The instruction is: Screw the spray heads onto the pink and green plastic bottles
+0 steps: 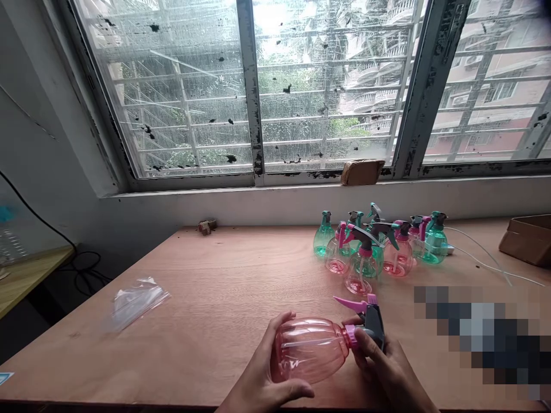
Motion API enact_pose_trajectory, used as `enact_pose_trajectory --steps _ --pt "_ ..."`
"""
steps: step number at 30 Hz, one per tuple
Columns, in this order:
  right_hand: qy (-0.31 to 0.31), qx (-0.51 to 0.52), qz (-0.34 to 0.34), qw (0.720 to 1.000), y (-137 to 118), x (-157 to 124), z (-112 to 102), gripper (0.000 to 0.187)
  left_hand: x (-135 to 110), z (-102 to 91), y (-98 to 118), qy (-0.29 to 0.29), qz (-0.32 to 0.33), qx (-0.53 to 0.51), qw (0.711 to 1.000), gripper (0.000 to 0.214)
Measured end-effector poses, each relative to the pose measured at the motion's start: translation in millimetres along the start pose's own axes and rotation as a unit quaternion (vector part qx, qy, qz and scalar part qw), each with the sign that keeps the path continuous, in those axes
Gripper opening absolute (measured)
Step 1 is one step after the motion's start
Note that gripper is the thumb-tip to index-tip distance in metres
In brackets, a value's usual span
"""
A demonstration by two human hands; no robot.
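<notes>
A clear pink spray bottle [312, 350] lies sideways in the air between my hands, above the table's front edge. My left hand [269, 367] wraps round its base end, thumb below and fingers behind. At the neck, my right hand [379, 361] grips the pink collar [350, 336] below the black and pink trigger head [373, 321]. The head sits on the bottle's neck, with its pink trigger pointing up and left. A thin tube shows inside the bottle. Some of my right fingers are hidden behind the neck.
Several pink and green spray bottles [361, 267] stand grouped at the back right of the wooden table [215, 287]. A clear plastic bag [138, 303] lies at left. A brown cardboard box [527, 240] and white cables [486, 258] are at right; a blurred patch covers the front right.
</notes>
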State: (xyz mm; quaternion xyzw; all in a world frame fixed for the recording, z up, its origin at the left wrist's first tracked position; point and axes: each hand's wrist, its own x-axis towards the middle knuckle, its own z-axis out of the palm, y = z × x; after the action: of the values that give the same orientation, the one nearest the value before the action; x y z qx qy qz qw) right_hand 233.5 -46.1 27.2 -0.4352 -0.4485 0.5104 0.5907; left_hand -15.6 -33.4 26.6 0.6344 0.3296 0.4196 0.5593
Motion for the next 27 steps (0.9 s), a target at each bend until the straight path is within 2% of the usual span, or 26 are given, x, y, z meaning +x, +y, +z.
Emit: enact_pose_trajectory --steps 4,7,11,15,19,22,24,27 --pt "0.005 0.011 0.024 1.0 0.5 2.1 -0.7 0.05 -1.7 -1.4 -11.5 0.018 0.057 0.093 0.994 0.102" --pt "-0.009 0.027 0.03 0.999 2.1 4.9 -0.7 0.046 -4.0 -0.3 -17.0 0.05 0.106 0.196 0.974 0.099" --pt "-0.003 0.028 0.03 0.999 2.9 6.8 0.1 0.045 -5.3 1.6 -17.3 0.061 0.123 0.236 0.962 0.1" --pt "-0.011 -0.002 0.008 1.0 0.6 3.5 0.4 0.046 -6.2 2.0 -7.0 0.05 0.061 0.164 0.983 0.11" --pt "-0.035 -0.031 -0.044 0.998 -0.2 -1.4 -1.3 0.048 -6.4 1.0 7.6 0.048 0.003 0.024 0.999 0.097" --pt "-0.048 -0.017 -0.074 0.996 0.1 -3.2 -2.4 0.046 -6.4 0.7 15.6 0.033 -0.026 -0.03 0.999 0.097" --pt "-0.048 -0.008 -0.075 0.996 0.8 -3.5 -2.9 0.046 -6.2 1.6 19.4 0.021 -0.034 -0.046 0.998 0.095" --pt "-0.033 -0.004 -0.038 0.999 3.8 -3.2 -4.2 0.05 -5.3 3.7 23.0 0.025 -0.043 -0.067 0.997 0.088"
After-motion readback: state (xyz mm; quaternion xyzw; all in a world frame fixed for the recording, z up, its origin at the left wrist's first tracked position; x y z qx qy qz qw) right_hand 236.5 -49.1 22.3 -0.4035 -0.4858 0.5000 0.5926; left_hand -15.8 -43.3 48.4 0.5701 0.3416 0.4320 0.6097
